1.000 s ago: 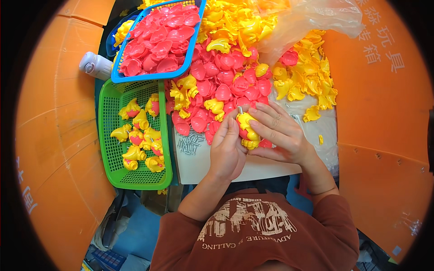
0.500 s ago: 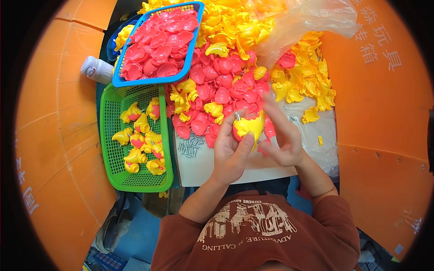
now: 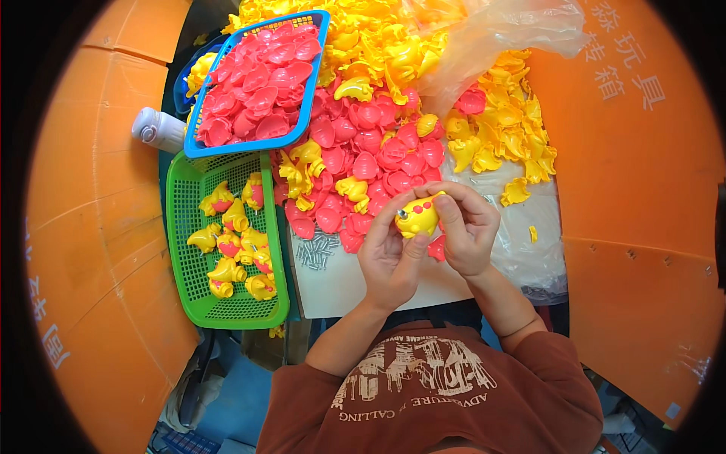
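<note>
Between both hands, over the near part of the white work surface (image 3: 352, 291), is a yellow plastic toy piece (image 3: 420, 220) with a row of small red bumps. A short metal pin (image 3: 401, 215) pokes out of its left end. My left hand (image 3: 392, 261) closes round the left and near side, thumb along the bottom. My right hand (image 3: 470, 231) grips the right end, its thumb on top and fingers curled behind. Just beyond lie heaped red plastic shells (image 3: 367, 166) with a few yellow parts (image 3: 352, 191) among them. Loose metal pins (image 3: 316, 250) lie to the left.
At left stands a green basket (image 3: 281, 306) holding several yellow-and-red toy pieces (image 3: 227, 271). A blue basket (image 3: 253, 148) of red shells overlaps its far end, beside a white bottle (image 3: 159, 130). Yellow parts (image 3: 499, 113) and clear plastic (image 3: 510, 30) lie beyond. Orange panels (image 3: 635, 303) flank both sides.
My right hand, open and apart from the toy piece before, has come in and closed on it. The toy piece has turned, showing its red bumps. The view has shifted slightly.
</note>
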The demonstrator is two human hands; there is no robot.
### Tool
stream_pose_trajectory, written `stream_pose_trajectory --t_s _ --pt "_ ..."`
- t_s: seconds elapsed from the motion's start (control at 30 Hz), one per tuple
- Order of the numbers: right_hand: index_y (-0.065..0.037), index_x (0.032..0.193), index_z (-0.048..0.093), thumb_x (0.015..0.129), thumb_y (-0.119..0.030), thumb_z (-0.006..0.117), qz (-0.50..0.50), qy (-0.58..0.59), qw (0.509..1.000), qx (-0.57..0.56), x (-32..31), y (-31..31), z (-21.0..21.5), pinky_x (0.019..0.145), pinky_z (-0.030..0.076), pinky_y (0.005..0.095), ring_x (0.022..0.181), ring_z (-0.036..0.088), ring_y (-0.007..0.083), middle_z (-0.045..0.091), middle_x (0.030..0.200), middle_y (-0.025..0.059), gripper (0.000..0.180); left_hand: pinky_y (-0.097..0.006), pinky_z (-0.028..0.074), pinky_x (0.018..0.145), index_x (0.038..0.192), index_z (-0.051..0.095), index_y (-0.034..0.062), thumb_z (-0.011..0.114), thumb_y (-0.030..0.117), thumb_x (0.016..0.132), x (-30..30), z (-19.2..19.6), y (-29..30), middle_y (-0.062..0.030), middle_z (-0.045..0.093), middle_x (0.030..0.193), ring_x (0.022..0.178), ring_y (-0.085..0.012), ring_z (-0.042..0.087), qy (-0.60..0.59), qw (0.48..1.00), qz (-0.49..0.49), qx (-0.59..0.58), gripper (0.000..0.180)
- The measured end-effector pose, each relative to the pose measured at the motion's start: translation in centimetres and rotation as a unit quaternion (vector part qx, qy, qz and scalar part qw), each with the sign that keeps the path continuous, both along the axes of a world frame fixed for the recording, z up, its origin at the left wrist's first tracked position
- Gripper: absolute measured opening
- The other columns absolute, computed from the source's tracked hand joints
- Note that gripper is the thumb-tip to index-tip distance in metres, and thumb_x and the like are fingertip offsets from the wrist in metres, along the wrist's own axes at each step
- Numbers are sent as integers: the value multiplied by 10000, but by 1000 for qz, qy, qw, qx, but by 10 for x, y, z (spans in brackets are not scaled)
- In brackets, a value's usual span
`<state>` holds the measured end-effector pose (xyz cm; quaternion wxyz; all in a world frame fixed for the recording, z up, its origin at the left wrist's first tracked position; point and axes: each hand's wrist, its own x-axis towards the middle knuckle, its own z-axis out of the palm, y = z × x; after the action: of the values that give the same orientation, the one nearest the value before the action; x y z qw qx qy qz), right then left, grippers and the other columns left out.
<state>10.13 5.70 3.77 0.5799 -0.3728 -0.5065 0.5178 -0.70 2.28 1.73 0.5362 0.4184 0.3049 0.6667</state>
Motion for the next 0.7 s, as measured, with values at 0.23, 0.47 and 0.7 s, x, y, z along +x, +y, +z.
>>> stream_pose_trajectory --t_s 0.23,0.47,0.7 --pt "47 991 578 916 -50 496 -48 17 999 -17 -10 2 -2 720 489 224 817 595 120 629 895 94 148 -298 416 949 1309 337 -93 557 -8 867 -3 8 5 -163 473 1241 1123 -195 499 -55 997 -19 -48 501" --pt "-18 904 496 968 -165 409 -93 74 993 -3 -28 17 -16 618 442 203 689 516 66 543 770 17 183 -318 396 978 1316 337 -84 595 -3 845 7 3 6 -158 451 1291 1165 -206 474 -29 998 29 -49 543" --pt "-46 913 514 961 -169 433 -2 189 961 -203 -17 33 -15 610 462 221 676 537 78 548 772 30 155 -335 451 943 1296 369 -90 640 -93 776 4 3 8 -193 475 1255 1134 -246 512 -17 996 47 -80 586"
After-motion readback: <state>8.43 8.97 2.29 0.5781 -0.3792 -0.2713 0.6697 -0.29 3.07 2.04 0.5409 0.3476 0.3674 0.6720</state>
